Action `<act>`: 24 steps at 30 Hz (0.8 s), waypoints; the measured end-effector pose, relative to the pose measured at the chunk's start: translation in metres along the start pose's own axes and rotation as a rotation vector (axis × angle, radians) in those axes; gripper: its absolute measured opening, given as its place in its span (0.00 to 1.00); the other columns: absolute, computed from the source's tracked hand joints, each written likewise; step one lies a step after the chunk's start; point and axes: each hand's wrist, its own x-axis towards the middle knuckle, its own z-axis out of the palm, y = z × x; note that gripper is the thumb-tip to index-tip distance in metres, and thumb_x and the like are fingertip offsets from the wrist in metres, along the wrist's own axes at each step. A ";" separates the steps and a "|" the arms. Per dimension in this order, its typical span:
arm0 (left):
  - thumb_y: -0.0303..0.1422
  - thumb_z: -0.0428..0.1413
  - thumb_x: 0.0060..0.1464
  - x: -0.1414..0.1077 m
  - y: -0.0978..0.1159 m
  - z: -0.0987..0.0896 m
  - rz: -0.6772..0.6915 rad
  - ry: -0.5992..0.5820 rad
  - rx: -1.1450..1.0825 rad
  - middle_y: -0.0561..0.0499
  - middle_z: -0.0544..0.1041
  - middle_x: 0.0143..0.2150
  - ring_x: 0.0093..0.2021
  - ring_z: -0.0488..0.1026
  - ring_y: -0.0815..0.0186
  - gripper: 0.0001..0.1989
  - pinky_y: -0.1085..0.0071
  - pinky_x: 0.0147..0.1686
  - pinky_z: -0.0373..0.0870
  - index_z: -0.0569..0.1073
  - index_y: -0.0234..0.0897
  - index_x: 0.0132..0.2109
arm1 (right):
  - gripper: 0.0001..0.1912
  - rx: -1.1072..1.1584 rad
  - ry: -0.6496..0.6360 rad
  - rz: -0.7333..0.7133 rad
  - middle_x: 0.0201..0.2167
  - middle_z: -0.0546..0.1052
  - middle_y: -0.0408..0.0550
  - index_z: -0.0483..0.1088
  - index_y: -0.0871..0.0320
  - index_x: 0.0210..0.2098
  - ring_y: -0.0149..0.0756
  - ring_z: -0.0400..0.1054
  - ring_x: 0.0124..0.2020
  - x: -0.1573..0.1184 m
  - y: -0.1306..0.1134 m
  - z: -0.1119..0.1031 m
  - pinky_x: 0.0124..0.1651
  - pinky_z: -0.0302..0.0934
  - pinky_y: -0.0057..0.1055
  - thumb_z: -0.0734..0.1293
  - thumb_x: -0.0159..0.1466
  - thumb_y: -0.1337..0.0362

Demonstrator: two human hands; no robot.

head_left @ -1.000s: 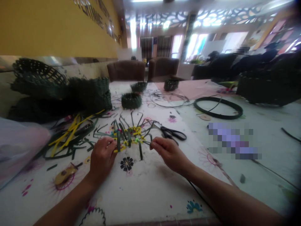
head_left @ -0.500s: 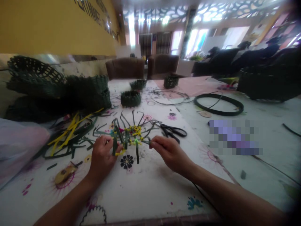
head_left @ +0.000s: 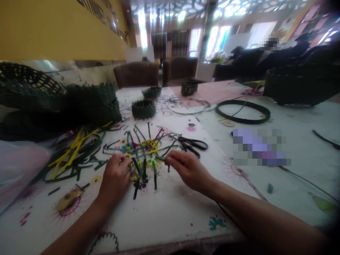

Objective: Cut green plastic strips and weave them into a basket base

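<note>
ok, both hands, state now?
Left hand: closed on the left edge of the strip lattice.
Right hand: closed, pinching green strip at the lattice's right side.

Your left hand (head_left: 114, 174) holds the edge of the woven strips (head_left: 144, 167). Your right hand (head_left: 187, 168) pinches a strip (head_left: 161, 159) near the black scissors (head_left: 186, 140).

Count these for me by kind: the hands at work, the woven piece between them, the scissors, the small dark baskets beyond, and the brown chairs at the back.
Hands: 2
Woven piece: 1
Scissors: 1
Small baskets: 3
Chairs: 2
Total: 9
</note>
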 end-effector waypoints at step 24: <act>0.34 0.54 0.62 0.074 0.035 -0.036 0.254 0.351 0.415 0.49 0.74 0.32 0.35 0.71 0.59 0.07 0.66 0.35 0.65 0.71 0.35 0.44 | 0.14 0.078 0.220 -0.082 0.22 0.68 0.42 0.69 0.58 0.29 0.30 0.60 0.24 -0.003 -0.010 -0.014 0.30 0.53 0.27 0.59 0.69 0.62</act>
